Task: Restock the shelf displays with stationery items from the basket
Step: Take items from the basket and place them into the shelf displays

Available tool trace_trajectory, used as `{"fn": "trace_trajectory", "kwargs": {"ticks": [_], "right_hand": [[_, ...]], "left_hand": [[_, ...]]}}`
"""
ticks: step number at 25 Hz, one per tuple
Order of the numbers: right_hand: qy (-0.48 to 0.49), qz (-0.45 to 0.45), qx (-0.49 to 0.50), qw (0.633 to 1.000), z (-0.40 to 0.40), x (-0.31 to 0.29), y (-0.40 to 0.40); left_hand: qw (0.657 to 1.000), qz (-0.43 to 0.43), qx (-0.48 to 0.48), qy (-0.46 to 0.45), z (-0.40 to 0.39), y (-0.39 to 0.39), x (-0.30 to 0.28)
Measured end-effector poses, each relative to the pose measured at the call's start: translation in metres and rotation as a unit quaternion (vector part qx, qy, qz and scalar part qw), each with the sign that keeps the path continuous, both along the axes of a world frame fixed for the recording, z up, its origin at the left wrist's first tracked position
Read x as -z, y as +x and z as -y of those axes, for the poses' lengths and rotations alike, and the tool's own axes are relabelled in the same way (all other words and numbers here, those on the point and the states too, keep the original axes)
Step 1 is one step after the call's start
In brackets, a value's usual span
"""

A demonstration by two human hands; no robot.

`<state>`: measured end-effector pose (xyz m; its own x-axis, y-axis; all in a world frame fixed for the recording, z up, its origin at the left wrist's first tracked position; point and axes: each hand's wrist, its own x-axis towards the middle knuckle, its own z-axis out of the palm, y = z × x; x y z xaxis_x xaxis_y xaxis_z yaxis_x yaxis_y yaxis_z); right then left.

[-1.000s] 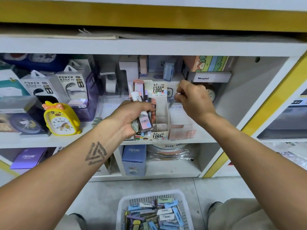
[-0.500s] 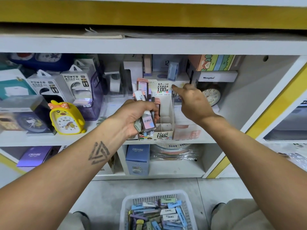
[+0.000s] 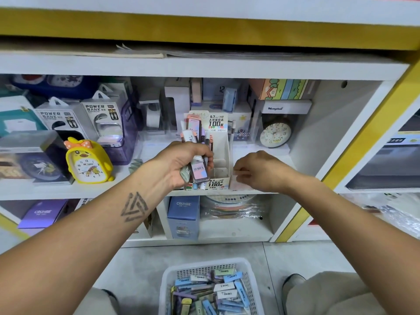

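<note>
Right hand (image 3: 256, 170) dropped from display box (image 3: 219, 155) top, curled, apparently empty (unclear); left hand (image 3: 181, 163) still gripped lead cases (image 3: 197, 169); next refill likely.

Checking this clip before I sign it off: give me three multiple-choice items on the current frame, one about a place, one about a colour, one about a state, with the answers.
1. Where is the basket?
A. on the floor below the shelf
B. on the top shelf
C. in the right hand

2. What colour is the duck-shaped clock?
A. blue
B. yellow
C. red

3. What is the left hand doing?
A. hanging open
B. pressing flat on the shelf
C. holding a bundle of lead cases

Answers: 1 A, the basket sits on the tiles between the person's legs. 2 B, its body is yellow with an orange bow. 3 C, the fingers curl round several cases in front of the display box.
</note>
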<state>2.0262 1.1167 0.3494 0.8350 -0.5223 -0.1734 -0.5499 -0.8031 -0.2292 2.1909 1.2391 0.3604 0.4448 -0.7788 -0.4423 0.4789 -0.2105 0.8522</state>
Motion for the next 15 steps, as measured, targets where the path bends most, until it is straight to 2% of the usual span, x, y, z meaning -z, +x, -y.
{"fn": "trace_trajectory", "kwargs": {"ticks": [7, 9, 10, 11, 13, 15], "right_hand": [[-0.001, 0.024, -0.020, 1.000, -0.008, 0.001, -0.011], [-0.013, 0.073, -0.007, 0.997, -0.006, -0.008, -0.010], [0.008, 0.131, 0.021, 0.991, -0.005, -0.014, -0.008], [0.067, 0.204, 0.061, 0.975, -0.004, -0.021, -0.005], [0.241, 0.318, 0.141, 0.906, -0.008, -0.029, 0.004], [0.339, 0.349, 0.181, 0.855, -0.012, -0.029, 0.015]], "left_hand": [[0.999, -0.009, 0.046, 0.008, -0.005, -0.013, 0.003], [0.997, -0.005, 0.071, 0.002, -0.005, -0.014, 0.002], [0.997, -0.002, 0.082, 0.002, -0.005, -0.014, 0.002], [0.996, 0.003, 0.091, 0.000, -0.006, -0.015, 0.001], [0.995, 0.009, 0.103, -0.011, -0.005, -0.016, 0.000], [0.994, 0.005, 0.108, -0.024, -0.004, -0.019, 0.001]]}}
